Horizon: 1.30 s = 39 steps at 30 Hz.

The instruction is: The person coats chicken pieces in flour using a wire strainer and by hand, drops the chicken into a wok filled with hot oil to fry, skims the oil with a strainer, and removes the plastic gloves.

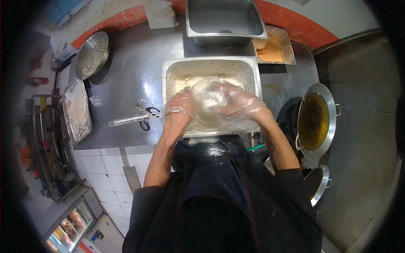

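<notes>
Both of my hands wear clear plastic gloves and are over a deep steel pan with pale flour inside. My left hand is curled closed where the handle of a wire strainer meets its round basket. That handle sticks out past the pan's left rim, and the basket is low in the pan. My right hand is over the basket, its fingers smeared by motion. Beside its fingers is a white floury clump; whether the hand grips it is unclear.
Black-handled scissors lie under the strainer handle. A steel bowl and floury tray are at left. Behind stand another deep pan and a tray of orange powder. A wok of oil is at right.
</notes>
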### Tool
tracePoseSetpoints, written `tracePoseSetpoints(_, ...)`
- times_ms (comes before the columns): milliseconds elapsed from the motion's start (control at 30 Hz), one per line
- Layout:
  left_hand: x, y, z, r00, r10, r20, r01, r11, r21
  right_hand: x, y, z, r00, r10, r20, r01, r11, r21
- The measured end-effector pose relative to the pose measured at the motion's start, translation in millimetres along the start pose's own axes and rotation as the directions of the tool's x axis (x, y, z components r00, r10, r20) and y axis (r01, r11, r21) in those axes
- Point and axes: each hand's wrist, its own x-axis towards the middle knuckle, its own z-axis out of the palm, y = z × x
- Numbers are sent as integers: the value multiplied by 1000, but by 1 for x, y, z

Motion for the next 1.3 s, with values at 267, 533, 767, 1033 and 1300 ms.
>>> tracePoseSetpoints(267, 5, -35, 29, 998, -38, -58, 34, 997, -71, -28, 8, -24, 990, 16, -139, 36, 931, 364)
tracePoseSetpoints(533, 18, -31, 47, 993, 120, -22, -120, 992, -23, -74, 51, -28, 938, 132, -320, 33, 886, 463)
tracePoseSetpoints(767, 20, -30, 51, 993, 41, 110, -19, 981, -194, -98, 62, -27, 875, 266, -404, -47, 878, 476)
tracePoseSetpoints(1033, 27, -42, 46, 999, 40, 21, -34, 973, -226, -76, 82, -2, 921, 94, -378, 166, 783, 600)
tracePoseSetpoints(1300, 30, -41, 46, 1000, -3, 13, 5, 985, -171, -66, 73, -14, 899, 183, -398, 49, 861, 506)
